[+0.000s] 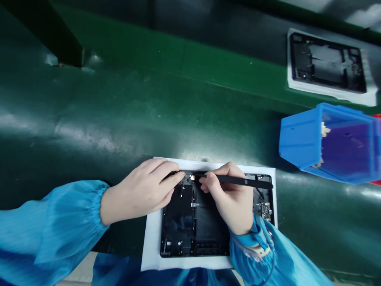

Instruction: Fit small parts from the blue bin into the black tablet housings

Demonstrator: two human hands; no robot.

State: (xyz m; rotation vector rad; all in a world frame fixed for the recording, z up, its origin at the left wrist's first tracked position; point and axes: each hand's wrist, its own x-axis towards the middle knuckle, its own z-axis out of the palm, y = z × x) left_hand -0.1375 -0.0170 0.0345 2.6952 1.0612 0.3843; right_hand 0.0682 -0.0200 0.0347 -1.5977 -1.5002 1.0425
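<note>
A black tablet housing (208, 222) with its inside showing lies on a white sheet (151, 242) in front of me. Across its upper left corner rests my left hand (145, 186), with thumb and forefinger closed around the dark edge; the other fingertips are partly hidden. Black tweezers (244, 181) are pinched in my right hand (229, 194), lying nearly level over the housing. Their tips point left to the top edge, near a small light-coloured part (192, 177). A small circuit board (266, 211) shows at the housing's right side.
To the right stands a blue plastic bin (300, 137) with small pale pieces in it, and a red edge shows behind. Farther back, another black housing (327, 63) lies on white padding. A dark post (59, 35) rises from the green bench (119, 103) at upper left.
</note>
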